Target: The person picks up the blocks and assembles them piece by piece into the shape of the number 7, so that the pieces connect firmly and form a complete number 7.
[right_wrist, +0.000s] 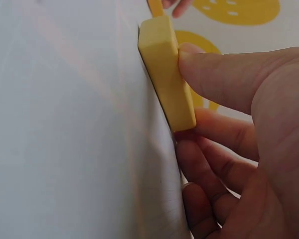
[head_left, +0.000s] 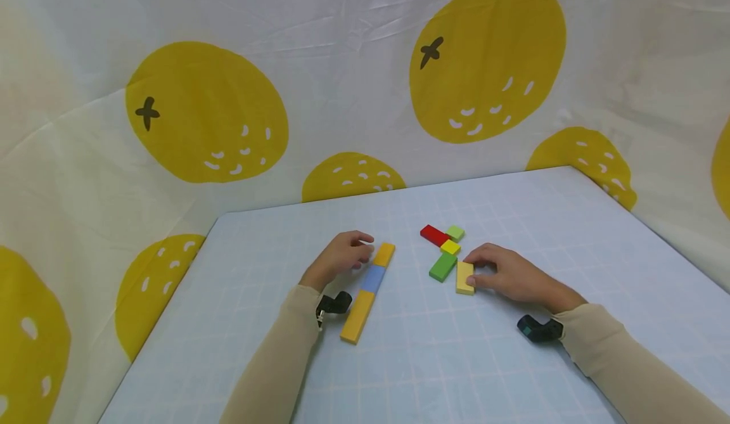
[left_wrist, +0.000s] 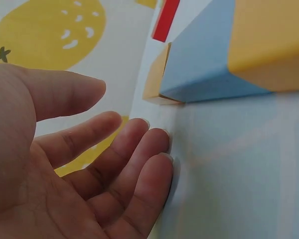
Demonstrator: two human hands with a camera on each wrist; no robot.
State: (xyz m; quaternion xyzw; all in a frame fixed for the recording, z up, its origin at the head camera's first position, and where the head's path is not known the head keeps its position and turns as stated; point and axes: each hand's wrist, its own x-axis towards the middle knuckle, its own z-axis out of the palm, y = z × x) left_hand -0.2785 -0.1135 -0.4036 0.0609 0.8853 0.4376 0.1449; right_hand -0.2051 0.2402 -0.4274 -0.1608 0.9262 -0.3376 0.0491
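"What have you got hold of?"

"A pale yellow block (head_left: 464, 278), pinched in my right hand (head_left: 504, 275). It's on the worktop (head_left: 428, 360), just beside the green block (head_left: 443, 267)."

"And your left hand (head_left: 342, 253)?"

"Holding nothing, fingers loosely bent, near the row: long orange block (head_left: 357, 317), blue block (head_left: 373, 279), short orange block (head_left: 384, 254)."

"Beyond the green one?"

"A bright yellow block (head_left: 450, 247), red block (head_left: 435, 235) and light green block (head_left: 455, 232), grouped together."

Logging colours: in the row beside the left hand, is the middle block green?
No, the middle one is a blue block, between two orange blocks.
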